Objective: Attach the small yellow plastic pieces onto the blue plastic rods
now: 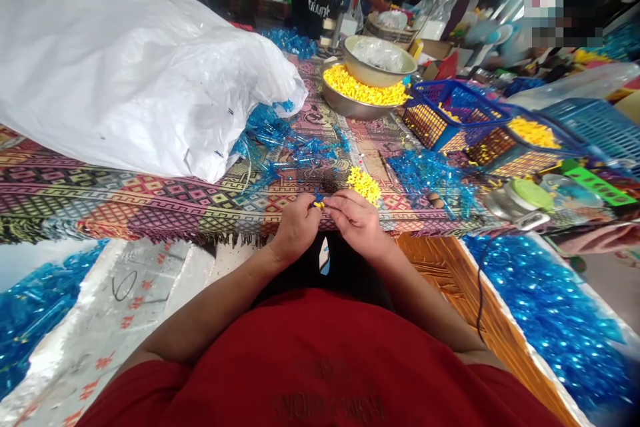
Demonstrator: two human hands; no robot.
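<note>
My left hand [296,225] and my right hand [355,219] meet at the near edge of a patterned cloth [150,197]. Both are closed in a pinch around a small blue and yellow plastic piece [319,201] held between their fingertips. Just beyond the fingers lies a small pile of yellow plastic bits [364,183] and a dark clump [329,185]. Loose clear blue plastic pieces [295,147] are scattered on the cloth behind them.
A big white plastic sack [120,60] fills the left. A metal bowl of yellow bits [363,97] stands at the back, blue baskets [450,113] to its right. Bins of blue pieces [550,307] sit low on both sides. A person in black stands far back.
</note>
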